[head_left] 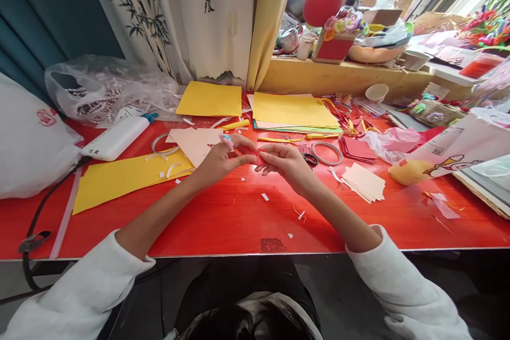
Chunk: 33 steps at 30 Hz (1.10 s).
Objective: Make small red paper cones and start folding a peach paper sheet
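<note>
Over the middle of the red table (pixel 223 223), my left hand (pixel 231 155) and my right hand (pixel 282 161) meet at the fingertips. Between them is a small red piece (pixel 261 161), pinched by both hands; it blends with the tabletop, so its shape is hard to tell. Something pink and light blue (pixel 227 142) shows at a finger of my left hand. Just behind my right hand lie black-handled scissors (pixel 309 159) and a roll of tape (pixel 327 153). A pale pink sheet (pixel 193 143) lies beside my left hand.
Yellow sheets (pixel 211 100) and a paper stack (pixel 295 110) lie at the back. Another yellow sheet (pixel 119 178) and a white device (pixel 115 138) are left. Pale cards (pixel 364 181), red cards (pixel 357 150) and a printed cup (pixel 458 143) stand or lie right. Paper scraps dot the front.
</note>
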{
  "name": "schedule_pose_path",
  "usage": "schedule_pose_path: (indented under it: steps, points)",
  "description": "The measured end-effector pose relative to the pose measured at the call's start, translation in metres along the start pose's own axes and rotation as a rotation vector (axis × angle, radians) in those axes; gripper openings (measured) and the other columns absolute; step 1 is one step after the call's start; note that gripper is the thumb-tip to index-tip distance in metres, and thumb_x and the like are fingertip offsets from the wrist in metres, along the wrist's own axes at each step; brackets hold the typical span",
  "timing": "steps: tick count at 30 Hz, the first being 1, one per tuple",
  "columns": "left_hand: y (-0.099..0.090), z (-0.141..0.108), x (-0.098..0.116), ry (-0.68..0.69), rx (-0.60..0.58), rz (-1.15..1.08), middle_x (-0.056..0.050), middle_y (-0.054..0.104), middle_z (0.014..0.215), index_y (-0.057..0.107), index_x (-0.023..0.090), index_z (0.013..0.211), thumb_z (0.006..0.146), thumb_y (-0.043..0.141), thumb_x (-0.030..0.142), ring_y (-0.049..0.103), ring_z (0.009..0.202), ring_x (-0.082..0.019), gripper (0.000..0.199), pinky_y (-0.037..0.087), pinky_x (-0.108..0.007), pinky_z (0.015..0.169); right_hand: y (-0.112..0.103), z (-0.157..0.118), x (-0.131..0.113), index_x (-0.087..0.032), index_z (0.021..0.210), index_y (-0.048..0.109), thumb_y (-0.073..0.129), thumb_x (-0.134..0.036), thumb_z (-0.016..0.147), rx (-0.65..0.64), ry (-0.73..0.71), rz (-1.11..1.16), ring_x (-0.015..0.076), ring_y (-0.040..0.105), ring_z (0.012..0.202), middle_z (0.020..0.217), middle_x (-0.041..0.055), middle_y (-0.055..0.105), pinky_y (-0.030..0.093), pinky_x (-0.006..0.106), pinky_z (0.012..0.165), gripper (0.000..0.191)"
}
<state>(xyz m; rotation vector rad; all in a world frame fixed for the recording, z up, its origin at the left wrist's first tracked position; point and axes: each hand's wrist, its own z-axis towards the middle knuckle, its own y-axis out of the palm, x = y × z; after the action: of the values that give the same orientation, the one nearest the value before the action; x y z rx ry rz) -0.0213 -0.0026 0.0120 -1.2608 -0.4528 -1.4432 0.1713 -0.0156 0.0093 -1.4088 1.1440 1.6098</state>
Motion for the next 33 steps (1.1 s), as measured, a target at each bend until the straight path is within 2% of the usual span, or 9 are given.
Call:
schedule_pose_path:
  steps: [2, 5, 9, 14, 18, 20, 24, 29, 33]
  points:
    - [0.0022, 0.0, 0.0, -0.109, 0.008, -0.114, -0.002, 0.061, 0.091, 0.061, 0.021, 0.104, 0.081, 0.065, 0.041, 0.059, 0.075, -0.012, 0.032, 0.049, -0.026, 0.071, 0.0011, 0.0004, 0.0012, -0.017, 0.082, 0.064, 0.074, -0.038, 0.072, 0.038, -0.076, -0.066, 0.013, 0.066, 0.062, 0.07, 0.0009, 0.068, 0.055, 0.026, 0.059, 0.026]
    - [0.0049, -0.0001, 0.0009, -0.173, 0.042, -0.165, 0.0, 0.061, 0.075, 0.061, 0.017, 0.098, 0.08, 0.066, 0.038, 0.059, 0.065, -0.01, 0.028, 0.05, -0.024, 0.066, 0.0016, 0.0004, 0.0017, -0.017, 0.085, 0.064, 0.073, -0.036, 0.073, 0.045, -0.095, -0.116, 0.0134, 0.066, 0.061, 0.069, 0.0004, 0.068, 0.056, 0.027, 0.058, 0.025]
    - [0.0053, -0.0002, 0.0004, -0.161, 0.082, -0.17, 0.0, 0.064, 0.072, 0.064, 0.016, 0.089, 0.079, 0.068, 0.034, 0.061, 0.063, -0.011, 0.021, 0.051, -0.024, 0.064, 0.0009, -0.0005, 0.0007, -0.017, 0.094, 0.062, 0.074, -0.028, 0.072, 0.005, -0.044, -0.09, 0.0156, 0.07, 0.065, 0.071, 0.0003, 0.07, 0.058, 0.03, 0.065, 0.028]
    - [0.0042, -0.0007, -0.0021, -0.148, 0.085, -0.216, 0.001, 0.064, 0.073, 0.067, 0.016, 0.086, 0.077, 0.07, 0.034, 0.063, 0.064, -0.011, 0.02, 0.053, -0.024, 0.064, -0.0011, 0.0, 0.0008, -0.017, 0.091, 0.064, 0.073, -0.024, 0.072, -0.005, -0.033, -0.026, 0.015, 0.071, 0.063, 0.069, -0.0012, 0.07, 0.059, 0.029, 0.068, 0.022]
    - [0.0052, -0.0011, -0.0013, -0.148, 0.076, -0.215, 0.0, 0.063, 0.074, 0.066, 0.015, 0.087, 0.076, 0.071, 0.035, 0.062, 0.064, -0.01, 0.024, 0.053, -0.025, 0.066, -0.0026, 0.0014, 0.0021, -0.014, 0.09, 0.067, 0.075, -0.026, 0.071, -0.041, 0.059, -0.005, 0.0157, 0.072, 0.069, 0.073, 0.0023, 0.072, 0.059, 0.029, 0.072, 0.024]
    - [0.0062, -0.0008, -0.0003, -0.162, 0.07, -0.214, 0.0, 0.062, 0.075, 0.065, 0.014, 0.088, 0.077, 0.07, 0.036, 0.061, 0.065, -0.01, 0.025, 0.053, -0.025, 0.067, -0.003, 0.0017, 0.0027, -0.012, 0.086, 0.068, 0.076, -0.029, 0.072, -0.054, 0.098, 0.0, 0.0161, 0.072, 0.071, 0.074, 0.0047, 0.072, 0.059, 0.028, 0.075, 0.024]
    - [0.0073, 0.0011, -0.0004, -0.229, 0.042, -0.249, 0.001, 0.06, 0.074, 0.061, 0.014, 0.092, 0.078, 0.069, 0.039, 0.06, 0.065, -0.01, 0.029, 0.052, -0.024, 0.067, -0.0039, 0.0017, 0.0041, -0.013, 0.08, 0.069, 0.078, -0.027, 0.07, -0.036, 0.087, 0.014, 0.0155, 0.072, 0.07, 0.073, 0.0037, 0.072, 0.059, 0.028, 0.075, 0.02]
    - [0.0061, 0.0028, -0.005, -0.182, 0.02, -0.18, 0.001, 0.059, 0.076, 0.062, 0.015, 0.088, 0.078, 0.069, 0.037, 0.058, 0.065, -0.008, 0.025, 0.049, -0.023, 0.066, -0.0045, 0.0015, 0.0056, -0.014, 0.094, 0.069, 0.075, -0.028, 0.073, -0.067, 0.128, 0.02, 0.0161, 0.073, 0.073, 0.083, 0.005, 0.074, 0.059, 0.029, 0.077, 0.026]
    - [0.0049, 0.0024, -0.0047, -0.18, 0.019, -0.195, 0.0, 0.062, 0.079, 0.065, 0.015, 0.09, 0.077, 0.07, 0.037, 0.06, 0.068, -0.01, 0.027, 0.051, -0.025, 0.068, -0.0016, 0.0004, 0.0032, -0.013, 0.095, 0.07, 0.073, -0.026, 0.074, -0.031, 0.087, -0.004, 0.0167, 0.073, 0.069, 0.078, 0.0048, 0.074, 0.06, 0.029, 0.073, 0.025]
